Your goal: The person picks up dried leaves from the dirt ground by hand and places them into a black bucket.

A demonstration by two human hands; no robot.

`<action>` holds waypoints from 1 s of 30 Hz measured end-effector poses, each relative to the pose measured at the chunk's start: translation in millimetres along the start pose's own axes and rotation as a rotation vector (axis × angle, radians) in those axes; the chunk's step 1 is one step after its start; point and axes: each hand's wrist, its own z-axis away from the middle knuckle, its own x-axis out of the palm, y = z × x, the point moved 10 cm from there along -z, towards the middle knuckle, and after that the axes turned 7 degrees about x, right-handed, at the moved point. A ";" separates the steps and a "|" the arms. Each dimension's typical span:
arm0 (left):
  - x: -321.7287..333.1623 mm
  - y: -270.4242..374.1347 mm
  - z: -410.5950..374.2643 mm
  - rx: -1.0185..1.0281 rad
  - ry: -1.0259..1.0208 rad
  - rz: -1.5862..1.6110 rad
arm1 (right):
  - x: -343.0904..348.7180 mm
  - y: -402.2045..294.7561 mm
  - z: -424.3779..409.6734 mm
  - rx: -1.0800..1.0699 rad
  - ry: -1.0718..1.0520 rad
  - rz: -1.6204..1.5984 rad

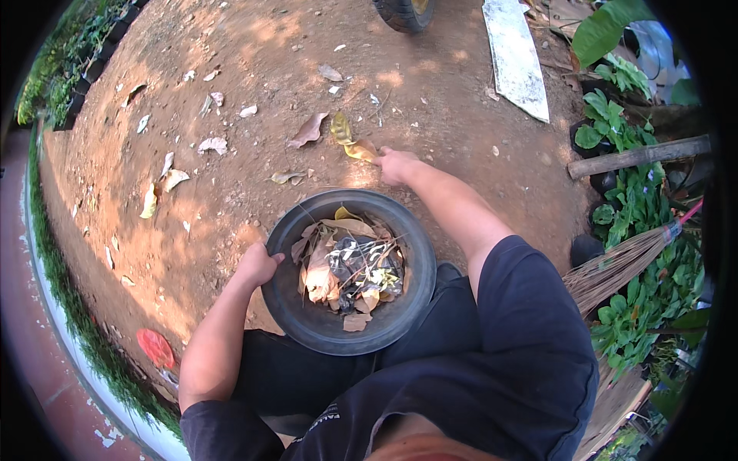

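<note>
My left hand (262, 265) grips the left rim of a round black basin (412, 311), with the thumb over the edge. Inside the basin lie dry brown leaves (323, 271), thin twigs and a crumpled piece of black plastic (346, 256). Beyond the far rim, my right hand (398, 165) pinches a curled yellow-brown leaf (362, 151) at ground level. A spotted yellow leaf (341, 128) touches or overlaps its far end; I cannot tell whether they are joined. Just left of these is a flat brownish-purple leaf (308, 130) on the soil.
Scattered dry leaves (213, 145) dot the bare soil (242, 63). A tyre (403, 14) and a pale board (517, 63) are at the far side. Rightward are a stick broom (620, 262), a wooden pole (640, 155) and potted plants. Red plastic (155, 347) lies near a grass border (75, 317) leftward.
</note>
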 end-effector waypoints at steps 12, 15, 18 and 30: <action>3.5 -14.9 -8.1 0.032 0.045 -0.004 | -27.0 -2.2 3.1 -0.146 0.272 -0.152; -0.3 -7.2 -3.8 0.006 0.071 -0.005 | -56.2 16.2 11.1 -0.100 0.432 -0.338; 1.9 -9.9 -7.8 0.037 0.093 0.027 | -77.9 35.7 15.9 -0.025 0.502 -0.557; -1.5 -7.9 -10.2 0.056 0.078 -0.039 | -168.3 -51.1 99.0 -0.737 -0.105 -1.244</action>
